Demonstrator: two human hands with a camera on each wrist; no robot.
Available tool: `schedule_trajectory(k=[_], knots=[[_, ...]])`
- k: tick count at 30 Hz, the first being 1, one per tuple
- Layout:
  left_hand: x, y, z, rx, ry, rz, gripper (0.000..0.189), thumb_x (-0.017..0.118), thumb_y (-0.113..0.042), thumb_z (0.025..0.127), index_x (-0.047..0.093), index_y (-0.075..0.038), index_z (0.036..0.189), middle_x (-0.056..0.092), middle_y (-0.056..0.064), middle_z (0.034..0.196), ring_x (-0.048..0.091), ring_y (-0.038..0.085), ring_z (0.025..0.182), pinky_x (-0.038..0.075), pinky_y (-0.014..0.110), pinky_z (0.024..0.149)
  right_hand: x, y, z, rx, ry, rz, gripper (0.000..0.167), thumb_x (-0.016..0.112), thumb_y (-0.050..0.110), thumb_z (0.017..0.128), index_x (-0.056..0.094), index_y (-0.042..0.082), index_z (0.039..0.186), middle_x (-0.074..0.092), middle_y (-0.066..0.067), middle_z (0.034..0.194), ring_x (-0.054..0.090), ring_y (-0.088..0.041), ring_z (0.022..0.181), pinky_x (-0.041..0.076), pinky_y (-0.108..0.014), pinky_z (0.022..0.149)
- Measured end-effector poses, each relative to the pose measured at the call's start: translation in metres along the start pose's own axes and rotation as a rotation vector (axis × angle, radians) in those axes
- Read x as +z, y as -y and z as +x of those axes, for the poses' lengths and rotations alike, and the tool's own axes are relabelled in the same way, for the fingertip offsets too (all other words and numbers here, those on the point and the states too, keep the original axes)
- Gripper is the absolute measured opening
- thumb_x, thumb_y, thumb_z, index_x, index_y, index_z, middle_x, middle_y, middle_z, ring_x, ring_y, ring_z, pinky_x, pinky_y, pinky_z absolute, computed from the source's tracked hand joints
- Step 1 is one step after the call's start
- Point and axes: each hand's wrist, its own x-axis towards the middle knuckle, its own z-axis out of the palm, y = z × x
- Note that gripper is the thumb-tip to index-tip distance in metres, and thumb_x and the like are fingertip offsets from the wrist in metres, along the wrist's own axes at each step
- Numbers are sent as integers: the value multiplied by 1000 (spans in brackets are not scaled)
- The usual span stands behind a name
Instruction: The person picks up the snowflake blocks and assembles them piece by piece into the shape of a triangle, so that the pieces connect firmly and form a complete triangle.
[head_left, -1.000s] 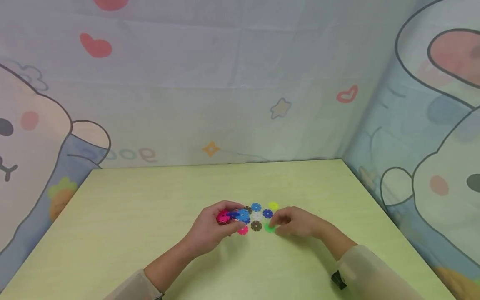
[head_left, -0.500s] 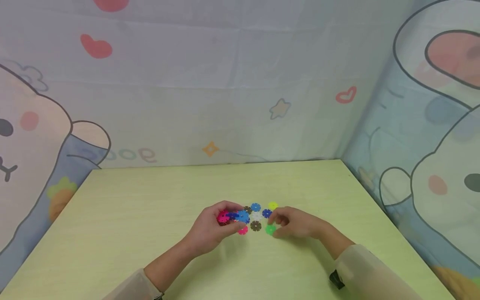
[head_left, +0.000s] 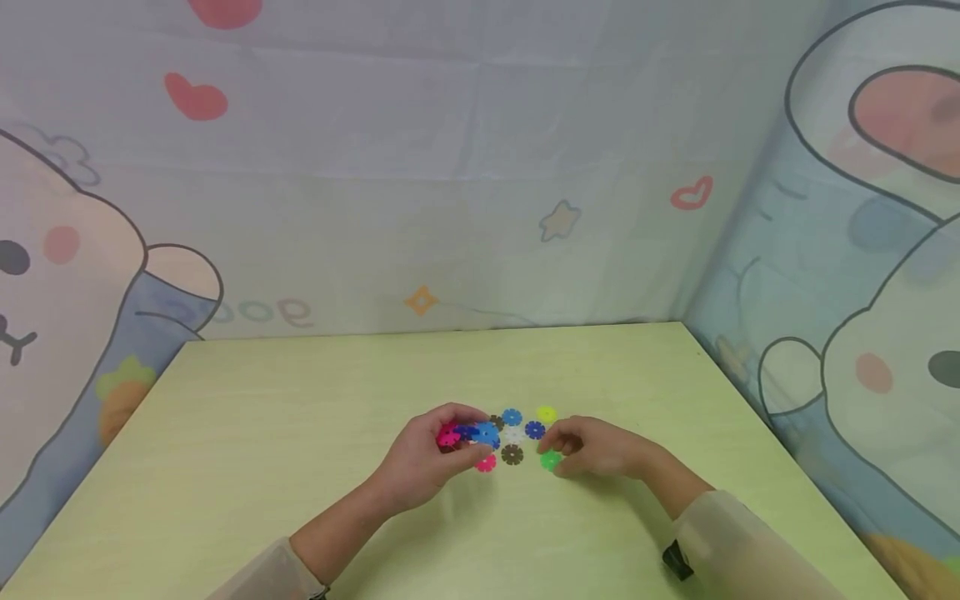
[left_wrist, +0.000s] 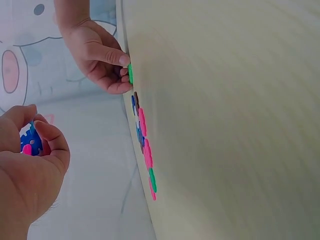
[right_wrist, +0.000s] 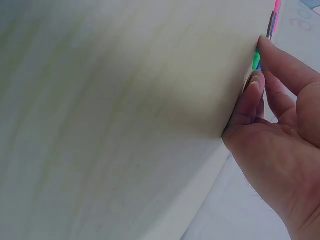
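"Pinching the green disc [head_left: 551,461], was the right hand [head_left: 600,447]?"

"Yes, its thumb and curled fingers closed on either side of it, low at the table [head_left: 337,400]. Whether the disc touched the surface, I couldn't tell."

"And the left hand [head_left: 420,460]?"

"Gripping a joined cluster [head_left: 486,432] of pink, dark blue and light blue discs between thumb and fingers, raised above the table."

"What lay between the hands?"

"Loose discs: a brown disc [head_left: 512,454], a pink disc [head_left: 486,463] near the left thumb, a white disc [head_left: 513,434] and, just beside it, a navy disc [head_left: 535,430]. Farther back lay a sky-blue disc [head_left: 512,417] and a yellow disc [head_left: 547,413]."

"And beyond?"

"A pale backdrop [head_left: 360,167] rose past the table's far edge, printed with red hearts [head_left: 197,97]. Light sleeves [head_left: 750,542] covered part of both forearms."
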Motion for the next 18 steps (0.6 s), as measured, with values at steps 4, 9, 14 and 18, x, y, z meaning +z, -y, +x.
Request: schedule_trajectory(k=[4, 9, 14, 18], knots=[[-1, 0, 0, 0, 1, 6, 38, 84, -20, 99, 72, -11, 133, 75, 7, 114, 70, 18, 94, 60, 22, 78, 0, 1, 0, -2, -12, 2, 26, 81, 11, 98, 74, 11, 122, 67, -5, 116, 56, -24, 109, 50, -39, 98], [-2, -2, 1, 3, -6, 26, 36, 84, -20, 99, 73, -11, 132, 73, 5, 109, 66, 18, 90, 56, 21, 74, 1, -3, 0, -27, -50, 14, 27, 83, 10, 96, 69, 9, 118, 67, -5, 110, 58, -23, 103, 52, -37, 94], [-3, -3, 1, -4, -8, 23, 36, 84, -21, 99, 72, -11, 132, 72, 6, 107, 63, 18, 89, 53, 21, 71, -1, -6, -3, -55, -99, -52, 24, 84, 11, 94, 69, 12, 113, 70, -2, 106, 61, -20, 100, 53, -35, 90], [-4, -3, 1, -5, 0, 10, 36, 83, -21, 99, 72, -11, 132, 72, 7, 111, 65, 18, 91, 55, 21, 73, -3, 1, -5, -96, -121, -71, 18, 80, 12, 98, 73, 14, 114, 74, 0, 106, 65, -18, 99, 55, -32, 87]])
